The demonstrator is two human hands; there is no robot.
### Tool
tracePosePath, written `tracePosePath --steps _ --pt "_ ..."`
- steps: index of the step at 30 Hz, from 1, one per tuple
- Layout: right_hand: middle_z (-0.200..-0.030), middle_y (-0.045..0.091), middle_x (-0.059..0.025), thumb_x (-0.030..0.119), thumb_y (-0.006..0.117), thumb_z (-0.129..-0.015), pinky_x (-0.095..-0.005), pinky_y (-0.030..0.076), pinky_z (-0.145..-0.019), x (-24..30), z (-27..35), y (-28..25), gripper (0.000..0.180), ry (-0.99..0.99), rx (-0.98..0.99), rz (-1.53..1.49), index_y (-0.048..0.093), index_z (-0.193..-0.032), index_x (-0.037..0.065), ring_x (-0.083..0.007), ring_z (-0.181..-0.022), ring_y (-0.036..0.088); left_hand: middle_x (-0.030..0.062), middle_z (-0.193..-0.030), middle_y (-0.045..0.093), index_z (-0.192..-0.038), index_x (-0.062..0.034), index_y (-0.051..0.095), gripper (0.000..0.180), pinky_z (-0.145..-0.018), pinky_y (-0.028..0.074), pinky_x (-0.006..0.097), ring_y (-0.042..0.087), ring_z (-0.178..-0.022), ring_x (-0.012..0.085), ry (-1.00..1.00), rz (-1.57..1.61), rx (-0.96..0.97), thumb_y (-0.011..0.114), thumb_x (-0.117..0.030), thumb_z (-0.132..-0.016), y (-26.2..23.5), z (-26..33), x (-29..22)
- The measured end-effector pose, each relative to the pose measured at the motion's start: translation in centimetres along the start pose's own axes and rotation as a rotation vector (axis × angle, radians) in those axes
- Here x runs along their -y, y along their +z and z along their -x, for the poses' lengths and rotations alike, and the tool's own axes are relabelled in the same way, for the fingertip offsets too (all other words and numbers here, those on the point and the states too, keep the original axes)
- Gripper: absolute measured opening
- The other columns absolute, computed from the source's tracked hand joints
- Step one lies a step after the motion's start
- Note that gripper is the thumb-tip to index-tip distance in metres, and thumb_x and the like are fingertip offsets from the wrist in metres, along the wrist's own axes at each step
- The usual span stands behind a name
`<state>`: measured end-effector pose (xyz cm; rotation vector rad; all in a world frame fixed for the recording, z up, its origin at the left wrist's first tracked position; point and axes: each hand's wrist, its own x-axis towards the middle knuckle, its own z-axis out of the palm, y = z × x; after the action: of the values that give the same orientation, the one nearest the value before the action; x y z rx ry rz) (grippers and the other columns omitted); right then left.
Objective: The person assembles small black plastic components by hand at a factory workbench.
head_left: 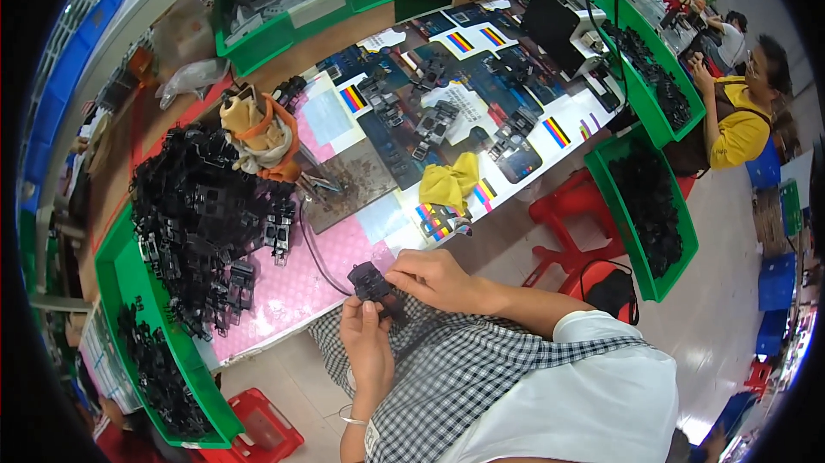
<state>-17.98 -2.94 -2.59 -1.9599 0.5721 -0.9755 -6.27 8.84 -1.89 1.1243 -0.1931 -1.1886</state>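
Observation:
Just past the table's near edge, over my checked apron, I hold a black plastic part. My left hand pinches its lower side between thumb and fingers. From the right, my right hand reaches its side with the fingers curled in; whether they grip the part or something small is hidden. A dark cable runs over the pink table surface toward the part. To the left lies a big heap of black plastic parts. A tool wrapped in orange and beige cloth stands behind it.
Green bins with black parts stand at the left and right. A yellow cloth and several assembled parts lie on the table. Red stools stand right of it. A person in yellow sits beyond.

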Motion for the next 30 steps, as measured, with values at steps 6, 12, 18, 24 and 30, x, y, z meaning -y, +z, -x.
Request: tracePosePath --steps 6,12,18,24,30 --pt "-0.069 0.057 -0.0083 0.003 0.061 -0.081 -0.0278 0.043 -0.048 -0.4 -0.9 -3.2 0.004 -0.079 -0.174 0.194 0.061 -0.083 0.0 -0.0198 -0.053 0.054 0.0019 -0.091 0.056 -0.104 -0.006 0.048 0.015 -0.073 0.042 0.026 0.057 -0.09 0.0146 -0.007 0.0 0.043 0.053 -0.015 -0.092 -0.1 -0.1 -0.1" --pt "-0.084 0.056 -0.0088 0.002 0.06 -0.08 -0.0261 0.046 -0.052 -3.9 -2.1 -11.0 0.016 0.118 -0.512 0.535 0.059 -0.096 0.003 -0.0199 -0.065 0.058 0.0018 -0.09 0.057 -0.103 -0.0061 0.049 0.016 -0.075 0.042 0.027 0.057 -0.09 0.0153 0.001 0.005 0.014 0.054 -0.016 -0.092 -0.3 -0.2 0.0" --pt "-0.099 0.053 -0.0084 0.008 0.063 -0.078 -0.0371 0.047 -0.071 -5.6 -1.9 -13.7 0.018 0.254 -0.331 0.924 0.061 -0.096 0.009 -0.0269 -0.09 0.056 0.0018 -0.089 0.057 -0.101 -0.0066 0.049 0.015 -0.075 0.042 0.027 0.057 -0.09 0.0159 -0.014 -0.009 0.054 0.055 -0.017 -0.092 -0.1 -0.3 0.0" --pt "-0.101 0.054 -0.0086 0.006 0.061 -0.079 -0.0368 0.047 -0.074 -5.4 -1.9 -14.1 0.016 0.25 -0.412 0.96 0.059 -0.094 0.006 -0.0284 -0.093 0.055 0.002 -0.088 0.057 -0.101 -0.006 0.049 0.013 -0.075 0.043 0.026 0.058 -0.09 0.0169 0.018 0.011 0.022 0.054 -0.014 -0.092 -0.3 -0.6 -0.5" --pt "-0.099 0.057 -0.013 0.001 0.061 -0.078 -0.0346 0.046 -0.077 -2.2 -1.8 -11.4 0.017 0.14 -0.409 0.703 0.06 -0.095 0.002 -0.03 -0.091 0.057 0.0074 -0.098 0.06 -0.103 -0.0034 0.05 0.015 -0.079 0.046 0.028 0.06 -0.092 0.0172 0.062 0.005 0.036 0.053 -0.011 -0.091 0.7 -1.6 -1.7"
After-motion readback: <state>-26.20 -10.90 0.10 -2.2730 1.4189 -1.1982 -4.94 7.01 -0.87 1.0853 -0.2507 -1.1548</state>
